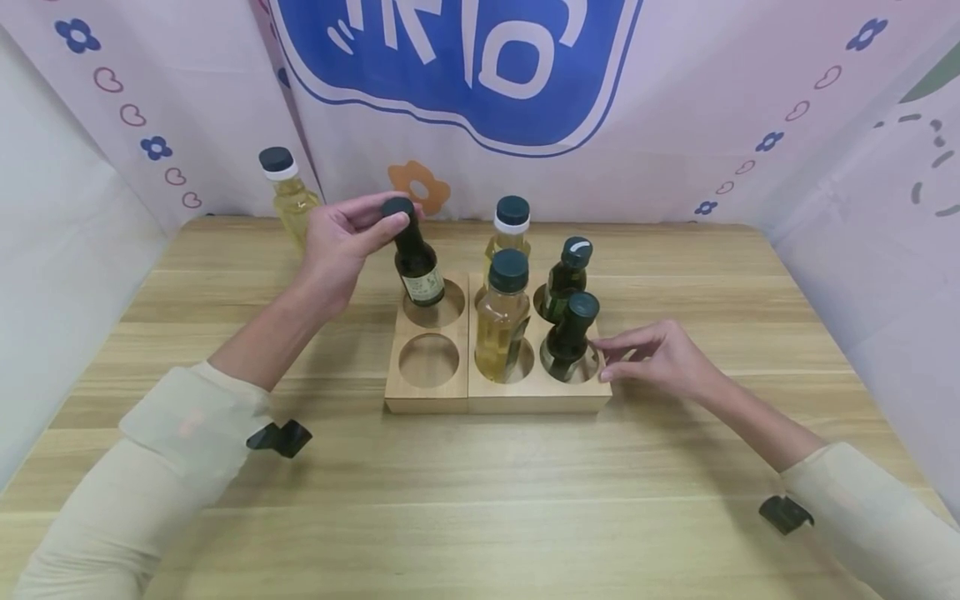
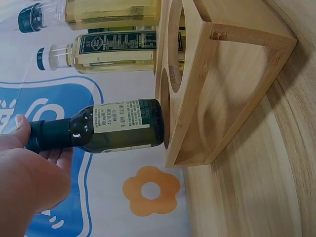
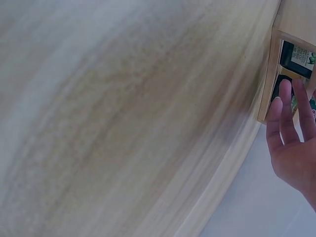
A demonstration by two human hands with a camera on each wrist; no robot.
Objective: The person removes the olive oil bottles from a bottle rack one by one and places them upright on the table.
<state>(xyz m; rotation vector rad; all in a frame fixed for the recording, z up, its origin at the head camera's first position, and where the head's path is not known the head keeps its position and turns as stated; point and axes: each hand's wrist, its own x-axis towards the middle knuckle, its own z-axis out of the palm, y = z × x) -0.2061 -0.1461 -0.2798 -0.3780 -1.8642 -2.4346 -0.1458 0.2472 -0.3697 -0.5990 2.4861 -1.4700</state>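
My left hand (image 1: 333, 246) grips a small dark green bottle (image 1: 420, 271) by its capped neck. The bottle hangs nearly upright, its base right at the rear left hole of a wooden bottle rack (image 1: 427, 404). In the left wrist view, the bottle's pale label (image 2: 118, 117) faces the camera. Against the rack's right side rests my right hand (image 1: 660, 362), fingers extended, next to a dark bottle (image 1: 570, 337) in the front right hole. Behind that stands another dark bottle (image 1: 566, 279). The middle holes carry two bottles of yellow oil, a front one (image 1: 498, 333) and a rear one (image 1: 512, 221).
Another yellow oil bottle (image 1: 292, 196) stands at the table's back left, partly behind my left hand. The rack's front left hole (image 1: 429, 361) holds nothing. A printed cloth (image 1: 675, 125) hangs along the back edge of the wooden table (image 1: 480, 500).
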